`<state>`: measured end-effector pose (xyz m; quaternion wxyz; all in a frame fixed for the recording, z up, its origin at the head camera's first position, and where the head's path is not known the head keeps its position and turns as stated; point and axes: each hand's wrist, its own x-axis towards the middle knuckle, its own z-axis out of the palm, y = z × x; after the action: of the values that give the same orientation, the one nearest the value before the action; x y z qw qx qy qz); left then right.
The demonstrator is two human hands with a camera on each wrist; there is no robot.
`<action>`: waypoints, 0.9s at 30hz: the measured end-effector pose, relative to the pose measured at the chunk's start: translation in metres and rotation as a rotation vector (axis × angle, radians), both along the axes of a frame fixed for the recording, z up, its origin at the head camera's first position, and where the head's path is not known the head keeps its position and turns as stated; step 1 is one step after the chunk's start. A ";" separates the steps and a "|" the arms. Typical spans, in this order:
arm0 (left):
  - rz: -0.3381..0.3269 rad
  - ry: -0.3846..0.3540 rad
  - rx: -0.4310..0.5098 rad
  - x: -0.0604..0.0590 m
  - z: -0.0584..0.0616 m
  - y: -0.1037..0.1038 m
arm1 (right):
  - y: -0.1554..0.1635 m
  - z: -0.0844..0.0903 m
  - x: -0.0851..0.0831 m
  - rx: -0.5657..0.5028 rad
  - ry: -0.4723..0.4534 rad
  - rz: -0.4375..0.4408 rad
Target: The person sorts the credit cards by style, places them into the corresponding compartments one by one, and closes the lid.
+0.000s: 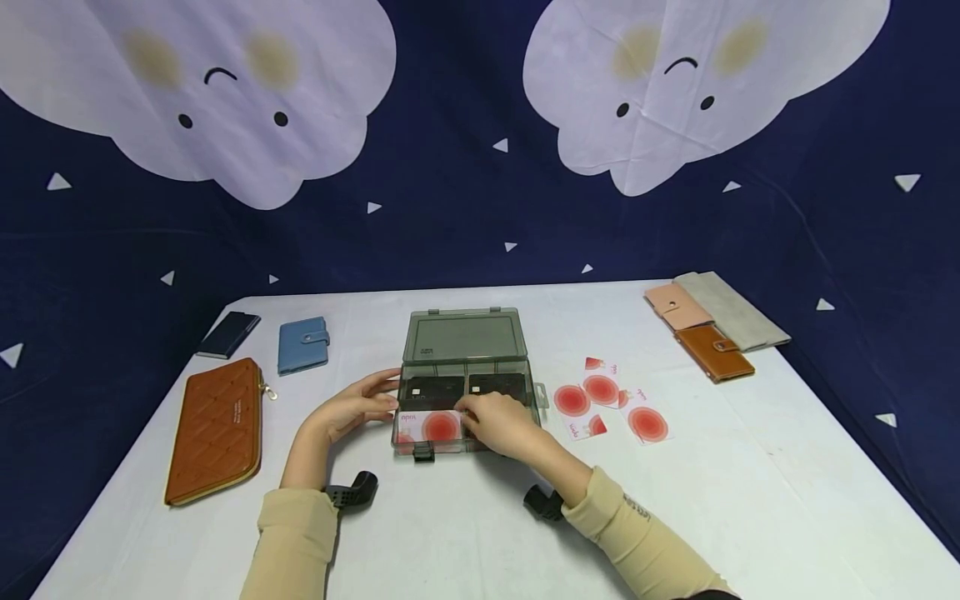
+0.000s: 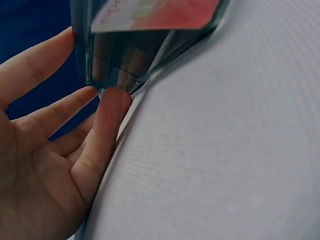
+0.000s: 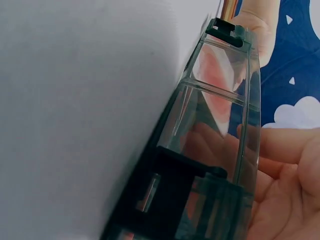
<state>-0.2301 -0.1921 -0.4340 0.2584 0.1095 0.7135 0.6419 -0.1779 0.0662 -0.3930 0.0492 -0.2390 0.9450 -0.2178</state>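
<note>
On a white desk [image 1: 787, 500], a red-and-white card [image 1: 437, 426], shown raised only in wrist views, is pinched by the right hand [image 1: 501, 423], a smoky box [image 1: 465, 340] touched by the spread left hand [image 1: 356, 407].

The left hand [image 2: 55, 160] is observed at the left of the frame, palm exposed, its fingers extended toward the lower corner of a translucent, green-tinted box [image 2: 127, 72]. The uppermost fingertip is seen at the box's side edge; the nearest digit is placed against the bottom corner. Above, a card [image 2: 160, 15] printed in white and red is noted, cut off by the frame. The right is occupied by a white table surface [image 2: 225, 130]; dark blue fabric [image 2: 30, 25] is recorded behind.
</note>
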 end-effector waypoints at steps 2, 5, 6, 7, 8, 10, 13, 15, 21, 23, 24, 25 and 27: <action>0.001 0.000 -0.001 0.000 0.000 0.000 | 0.000 0.000 -0.001 0.029 -0.026 0.008; 0.004 0.001 -0.006 0.000 0.000 0.000 | 0.000 0.001 -0.002 0.052 -0.053 0.026; 0.003 0.001 -0.006 0.000 0.000 -0.001 | 0.001 0.002 -0.002 0.052 -0.058 0.030; 0.003 0.001 -0.007 0.000 0.000 -0.001 | 0.003 0.003 -0.003 0.046 -0.061 0.032; 0.003 0.001 -0.007 0.000 0.000 -0.001 | 0.005 0.005 -0.003 0.031 -0.064 0.034; 0.003 0.000 -0.008 0.000 0.000 -0.001 | 0.011 0.009 -0.005 0.000 -0.068 0.038; 0.005 0.000 -0.008 0.000 0.000 -0.001 | 0.025 0.016 -0.008 -0.055 -0.052 0.013; 0.007 -0.001 -0.008 0.000 0.000 -0.001 | 0.037 0.021 -0.010 -0.080 -0.027 -0.011; 0.003 0.006 -0.005 0.000 -0.001 -0.001 | 0.083 0.028 -0.020 -0.154 0.006 -0.081; 0.000 0.008 -0.006 0.000 -0.001 0.000 | 0.098 0.027 -0.025 -0.165 -0.032 -0.083; -0.001 0.009 -0.007 0.000 -0.001 0.000 | 0.105 0.026 -0.027 -0.163 -0.056 -0.079; -0.002 0.009 -0.009 0.000 -0.001 0.000 | 0.111 0.025 -0.030 -0.148 -0.080 -0.073; 0.000 0.007 -0.013 0.000 -0.001 0.000 | 0.121 0.021 -0.033 -0.096 -0.124 -0.050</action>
<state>-0.2303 -0.1917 -0.4351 0.2566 0.1103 0.7186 0.6369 -0.2110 0.1872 -0.3715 0.0906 -0.2036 0.9342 -0.2785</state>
